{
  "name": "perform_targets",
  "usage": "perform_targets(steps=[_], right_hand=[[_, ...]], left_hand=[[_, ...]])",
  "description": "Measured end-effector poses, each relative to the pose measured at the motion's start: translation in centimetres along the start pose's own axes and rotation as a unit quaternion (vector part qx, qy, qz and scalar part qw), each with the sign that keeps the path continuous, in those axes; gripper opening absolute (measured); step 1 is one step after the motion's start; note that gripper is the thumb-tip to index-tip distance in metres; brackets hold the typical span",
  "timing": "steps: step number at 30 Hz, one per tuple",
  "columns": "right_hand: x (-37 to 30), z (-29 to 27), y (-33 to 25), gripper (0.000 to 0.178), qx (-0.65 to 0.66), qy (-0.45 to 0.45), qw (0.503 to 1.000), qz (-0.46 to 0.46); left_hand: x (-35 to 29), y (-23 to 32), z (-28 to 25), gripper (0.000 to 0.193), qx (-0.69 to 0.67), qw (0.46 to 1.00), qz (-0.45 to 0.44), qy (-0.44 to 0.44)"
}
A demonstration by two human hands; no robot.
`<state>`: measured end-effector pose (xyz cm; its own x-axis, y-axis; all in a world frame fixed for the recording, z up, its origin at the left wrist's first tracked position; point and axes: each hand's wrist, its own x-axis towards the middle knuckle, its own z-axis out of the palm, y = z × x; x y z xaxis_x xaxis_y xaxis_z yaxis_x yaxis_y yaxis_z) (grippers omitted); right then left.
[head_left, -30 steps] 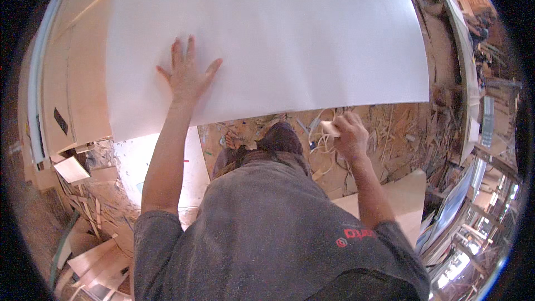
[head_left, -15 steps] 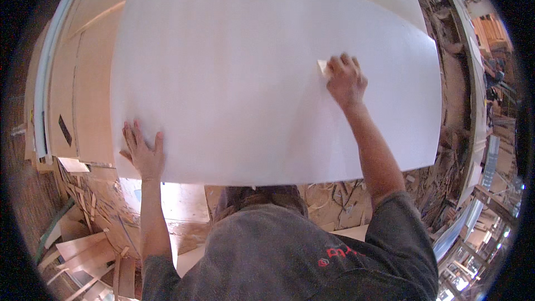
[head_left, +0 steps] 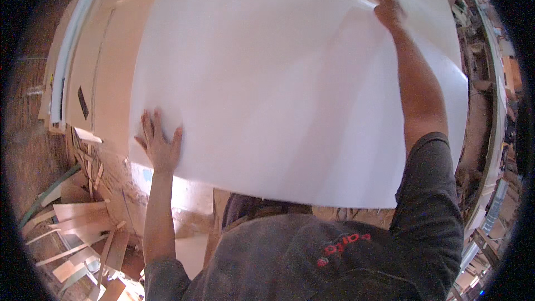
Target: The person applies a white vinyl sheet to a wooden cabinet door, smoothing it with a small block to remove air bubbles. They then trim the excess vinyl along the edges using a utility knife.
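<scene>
A large white sheet (head_left: 251,89) with a smooth face lies flat in front of me on light brown boards. My left hand (head_left: 161,144) rests on its near left part, fingers spread and palm down, holding nothing. Over the sheet's far right edge, my right hand (head_left: 390,11) is closed, its arm stretched out. The small pale flat piece seen in it half a second ago is hidden by the fingers now.
Light brown boards (head_left: 111,78) lie under and left of the sheet, one with a dark mark. Wood offcuts (head_left: 83,217) litter the floor at lower left. A wooden frame with debris (head_left: 476,111) runs along the right side.
My right hand has moved away from me and to the right, from the sheet's middle right to its far edge. My left hand stays spread on the sheet. The whole view has shifted.
</scene>
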<state>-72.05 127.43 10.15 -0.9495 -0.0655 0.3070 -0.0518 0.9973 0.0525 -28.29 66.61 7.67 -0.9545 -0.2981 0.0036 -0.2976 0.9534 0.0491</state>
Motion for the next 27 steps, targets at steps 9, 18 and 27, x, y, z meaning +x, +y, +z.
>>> perform_targets(steps=[9, 18, 27], right_hand=[[-19.4, -7.8, -8.5, 0.024, -0.039, -0.123, 0.992, 0.002], [-49.8, -22.4, -18.8, 0.008, 0.059, -0.202, 0.977, 0.014], [-50.8, -21.9, -19.7, 0.027, 0.064, -0.071, 0.995, 0.011]], left_hand=[[-1.0, -1.2, 0.5, 0.09, -0.009, 0.999, 0.006, 0.033], [-0.9, -6.2, -0.4, 0.098, 0.005, 1.0, 0.017, 0.024], [-1.5, -8.0, 0.5, 0.093, -0.028, 0.999, 0.026, 0.035]])
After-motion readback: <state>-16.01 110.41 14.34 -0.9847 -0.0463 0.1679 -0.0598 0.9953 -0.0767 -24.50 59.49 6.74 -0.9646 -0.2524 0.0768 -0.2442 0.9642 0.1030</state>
